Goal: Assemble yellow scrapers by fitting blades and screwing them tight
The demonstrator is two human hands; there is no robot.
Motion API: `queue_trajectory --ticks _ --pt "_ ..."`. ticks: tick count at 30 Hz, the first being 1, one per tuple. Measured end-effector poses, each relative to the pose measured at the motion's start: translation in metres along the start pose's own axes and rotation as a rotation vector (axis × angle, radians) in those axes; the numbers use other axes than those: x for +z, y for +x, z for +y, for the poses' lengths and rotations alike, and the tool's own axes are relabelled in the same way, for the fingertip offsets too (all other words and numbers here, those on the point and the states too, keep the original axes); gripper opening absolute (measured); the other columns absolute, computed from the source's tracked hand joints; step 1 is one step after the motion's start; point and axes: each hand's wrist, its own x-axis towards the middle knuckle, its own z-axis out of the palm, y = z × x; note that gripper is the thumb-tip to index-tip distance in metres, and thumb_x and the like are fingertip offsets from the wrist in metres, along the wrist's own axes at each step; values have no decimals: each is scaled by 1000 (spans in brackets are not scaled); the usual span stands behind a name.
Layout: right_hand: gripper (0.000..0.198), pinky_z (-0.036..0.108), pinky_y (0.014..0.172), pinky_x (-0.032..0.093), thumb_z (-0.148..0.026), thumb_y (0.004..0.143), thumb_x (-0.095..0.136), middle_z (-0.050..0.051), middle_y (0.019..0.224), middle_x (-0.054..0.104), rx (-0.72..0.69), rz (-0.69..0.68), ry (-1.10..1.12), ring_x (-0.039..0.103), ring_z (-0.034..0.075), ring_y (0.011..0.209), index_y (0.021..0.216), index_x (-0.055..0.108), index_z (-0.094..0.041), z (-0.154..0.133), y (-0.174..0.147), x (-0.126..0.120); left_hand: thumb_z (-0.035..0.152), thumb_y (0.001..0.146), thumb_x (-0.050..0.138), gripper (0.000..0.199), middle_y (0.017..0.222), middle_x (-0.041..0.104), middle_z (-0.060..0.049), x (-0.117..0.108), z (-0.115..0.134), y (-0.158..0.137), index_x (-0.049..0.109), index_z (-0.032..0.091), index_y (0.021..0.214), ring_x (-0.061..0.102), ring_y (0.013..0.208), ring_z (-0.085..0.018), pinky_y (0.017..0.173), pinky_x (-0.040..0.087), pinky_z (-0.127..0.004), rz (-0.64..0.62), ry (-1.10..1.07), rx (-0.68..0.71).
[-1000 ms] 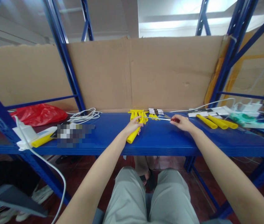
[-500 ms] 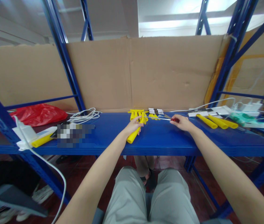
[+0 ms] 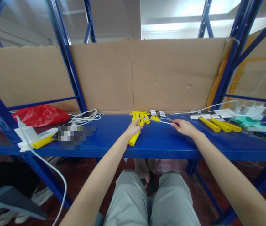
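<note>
My left hand (image 3: 134,127) is closed around a yellow plastic tube (image 3: 134,140), its wider end pointing towards me. Beyond that hand several yellow T-shaped tubes (image 3: 147,119) lie side by side, partly hidden by the held one. My right hand (image 3: 182,126) grips a screwdriver (image 3: 165,122) whose thin metal shaft points left. Most of its red handle is covered by the fingers. The shaft's tip lies to the right of the held tube and looks apart from it. Small yellow pieces (image 3: 155,119) lie just beyond the shaft.
Black-and-white strips (image 3: 157,113) are stacked at the cardboard backboard (image 3: 170,75). More yellow tubes (image 3: 209,124) lie on the right of the blue bench (image 3: 114,135). To the left are coiled white cable (image 3: 86,117), a red plastic bag (image 3: 41,116) and a blurred-out patch.
The screwdriver's tip has come away from the far end of the held tube, and the shaft has dropped slightly. My left hand keeps its hold on the tube.
</note>
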Motion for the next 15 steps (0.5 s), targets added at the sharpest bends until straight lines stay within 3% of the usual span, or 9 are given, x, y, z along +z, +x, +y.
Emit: queue_trajectory --ticks 8,15 --pt "16 25 54 37 -36 81 59 3 74 68 1 46 3 62 19 61 89 53 -23 -3 -3 3 8 84 51 66 71 58 0 0 3 -2 34 18 147 46 42 -6 43 40 -18 24 70 -26" --pt "15 26 57 37 -36 86 54 5 77 70 -44 41 -85 64 21 68 85 58 -22 -6 -6 -1 8 83 52 67 89 63 -6 -2 -2 1 34 18 147 47 44 -5 44 41 -19 30 53 -4"
